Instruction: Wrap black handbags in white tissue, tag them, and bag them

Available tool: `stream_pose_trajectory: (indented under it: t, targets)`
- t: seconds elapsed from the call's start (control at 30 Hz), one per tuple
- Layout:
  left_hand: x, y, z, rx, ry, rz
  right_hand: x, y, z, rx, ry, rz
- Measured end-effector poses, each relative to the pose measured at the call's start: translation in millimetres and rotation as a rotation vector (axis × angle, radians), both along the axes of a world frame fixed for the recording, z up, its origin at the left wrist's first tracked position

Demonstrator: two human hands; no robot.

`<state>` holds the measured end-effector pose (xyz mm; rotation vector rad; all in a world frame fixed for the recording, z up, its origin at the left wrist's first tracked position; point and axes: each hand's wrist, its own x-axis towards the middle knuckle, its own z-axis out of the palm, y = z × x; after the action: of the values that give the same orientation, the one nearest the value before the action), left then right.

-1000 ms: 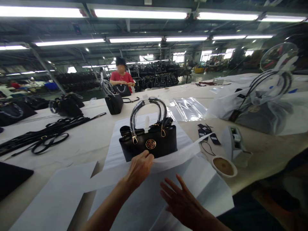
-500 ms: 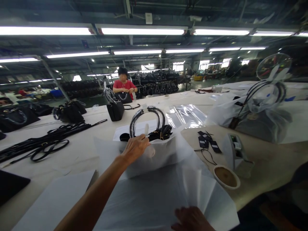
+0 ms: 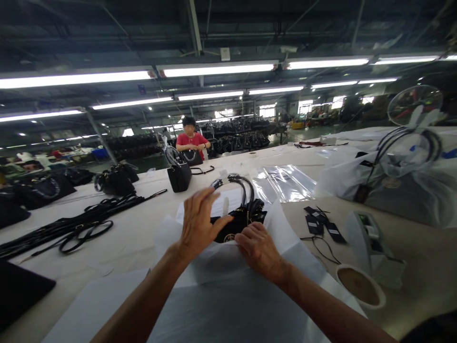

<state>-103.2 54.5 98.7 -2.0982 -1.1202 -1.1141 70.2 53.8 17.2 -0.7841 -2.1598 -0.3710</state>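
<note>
A black handbag (image 3: 240,219) with a gold emblem and upright wrapped handles stands in front of me, its lower part hidden by a translucent white wrapping sheet (image 3: 228,305). Over the left side of the bag's top, my left hand (image 3: 198,224) is open, thumb and fingers spread. My right hand (image 3: 259,247) has its fingers closed on the sheet's upper edge, just right of the emblem. A white strip (image 3: 225,206) sticks up between the handles.
Clear plastic sleeves (image 3: 285,182) lie behind the bag. Black tags (image 3: 323,225), a tape roll (image 3: 360,286) and a wrapped handbag (image 3: 400,186) are at right. Black straps (image 3: 89,221) stretch along the left. A person (image 3: 193,143) in red works across the table.
My right hand has come up from the bottom of the view to the sheet's edge at the bag. My left hand has opened, and the emblem is uncovered.
</note>
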Motion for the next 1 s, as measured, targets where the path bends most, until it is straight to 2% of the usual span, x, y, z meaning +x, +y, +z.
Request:
stream_pose_trajectory:
  t: [0.07, 0.13, 0.2, 0.23, 0.3, 0.47, 0.73, 0.83, 1.0]
  targets:
    - [9, 16, 28.1, -0.071, -0.137, 0.089, 2, -8, -2.2, 0.042, 0.026, 0.045]
    - [21, 36, 50.4, -0.320, -0.183, 0.106, 4, -15, -1.4, 0.063, 0.033, 0.076]
    - [31, 55, 63.1, -0.563, -0.210, 0.076, 6, -20, 0.6, 0.069, 0.033, 0.081]
    - [35, 62, 66.0, -0.634, -0.238, 0.056, 6, -21, 1.6, 0.071, 0.031, 0.079]
    - [37, 70, 67.4, -0.657, -0.324, 0.021, 8, -23, 3.9, 0.080, 0.027, 0.075]
    - [27, 67, 66.0, -0.530, -0.479, -0.058, 11, -23, 18.7, 0.129, 0.041, 0.076]
    - [28, 56, 70.3, -0.524, -0.461, -0.090, 12, -17, 68.2, 0.252, 0.016, 0.021]
    - [27, 52, 70.9, -0.568, -0.462, -0.107, 9, -11, 76.9, 0.314, -0.016, 0.012]
    - [23, 46, 71.3, -0.585, -0.404, -0.088, 2, 3, 79.5, 0.395, -0.038, 0.008]
